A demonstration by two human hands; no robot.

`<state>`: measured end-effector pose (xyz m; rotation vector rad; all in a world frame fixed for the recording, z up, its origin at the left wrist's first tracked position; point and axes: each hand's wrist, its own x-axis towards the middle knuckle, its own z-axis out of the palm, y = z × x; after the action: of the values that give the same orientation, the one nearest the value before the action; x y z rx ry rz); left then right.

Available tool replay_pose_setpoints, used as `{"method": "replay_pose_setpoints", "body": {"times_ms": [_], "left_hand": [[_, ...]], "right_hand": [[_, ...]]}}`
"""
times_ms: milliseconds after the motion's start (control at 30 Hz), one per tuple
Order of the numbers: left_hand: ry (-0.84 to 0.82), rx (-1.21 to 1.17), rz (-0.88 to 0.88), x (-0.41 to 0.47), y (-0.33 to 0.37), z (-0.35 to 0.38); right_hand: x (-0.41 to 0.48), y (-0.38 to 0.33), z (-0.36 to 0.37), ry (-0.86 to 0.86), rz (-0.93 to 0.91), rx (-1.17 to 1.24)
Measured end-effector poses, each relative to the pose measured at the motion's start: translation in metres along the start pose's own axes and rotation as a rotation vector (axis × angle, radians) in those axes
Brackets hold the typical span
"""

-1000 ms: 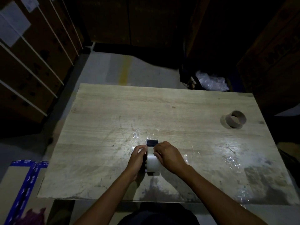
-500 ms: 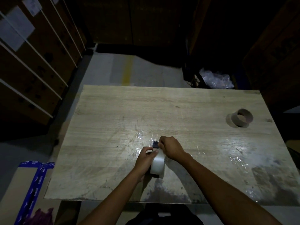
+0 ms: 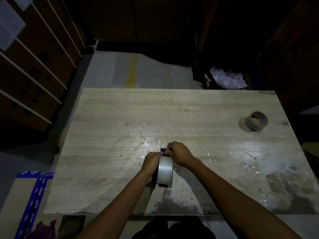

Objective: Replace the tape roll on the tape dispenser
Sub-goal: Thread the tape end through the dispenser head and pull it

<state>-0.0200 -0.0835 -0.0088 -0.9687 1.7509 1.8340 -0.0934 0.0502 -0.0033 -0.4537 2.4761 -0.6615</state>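
Observation:
A full roll of clear tape [image 3: 165, 171] stands on edge near the front middle of the wooden table [image 3: 120, 126], mounted on a dark tape dispenser [image 3: 163, 150] whose front end peeks out beyond the roll. My left hand [image 3: 151, 163] grips the left side of the roll and dispenser. My right hand [image 3: 179, 153] is closed at the dispenser's front end, just above the roll; what its fingertips pinch is hidden. An empty brown cardboard core [image 3: 256, 123] stands at the far right of the table.
Crumpled scraps of clear tape [image 3: 146, 143] lie on the table around my hands and to the right [image 3: 249, 167]. Stacked cartons [image 3: 31, 69] line the left. A carton with blue tape [image 3: 34, 195] sits on the floor front left. Crumpled plastic [image 3: 227, 80] lies behind the table.
My right hand has slid from the roll's right side forward to the dispenser's front end. The left hand keeps its hold. The camera view has shifted a little.

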Motion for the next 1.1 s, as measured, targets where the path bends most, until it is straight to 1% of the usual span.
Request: {"method": "replay_pose_setpoints", "body": {"times_ms": [100, 200, 300, 467, 700, 800, 934, 1000, 1100], "left_hand": [[-0.025, 0.004, -0.037, -0.001, 0.008, 0.001], [-0.049, 0.059, -0.055, 0.001, 0.013, 0.003], [-0.027, 0.130, -0.066, 0.008, 0.012, 0.004], [0.017, 0.184, -0.072, 0.023, 0.002, 0.007], [0.027, 0.048, -0.058, 0.003, 0.014, 0.009], [0.047, -0.011, -0.037, 0.003, 0.009, 0.013], [0.081, -0.056, -0.060, 0.004, 0.005, 0.013], [0.076, -0.084, -0.073, 0.007, 0.004, 0.011], [0.037, -0.205, -0.103, -0.006, 0.014, 0.007]], "right_hand": [[-0.002, 0.002, 0.001, 0.004, -0.005, 0.013], [0.000, 0.005, 0.004, -0.022, -0.005, 0.016], [0.002, 0.003, 0.007, -0.069, 0.011, 0.001], [0.001, 0.003, 0.008, -0.043, 0.054, 0.060], [-0.004, 0.003, 0.009, -0.017, 0.146, 0.288], [-0.007, 0.002, 0.008, -0.018, 0.151, 0.319], [-0.013, 0.003, 0.010, -0.017, 0.158, 0.331], [-0.019, 0.001, 0.009, -0.006, 0.159, 0.355], [-0.032, -0.006, 0.000, 0.021, 0.138, 0.386]]}}
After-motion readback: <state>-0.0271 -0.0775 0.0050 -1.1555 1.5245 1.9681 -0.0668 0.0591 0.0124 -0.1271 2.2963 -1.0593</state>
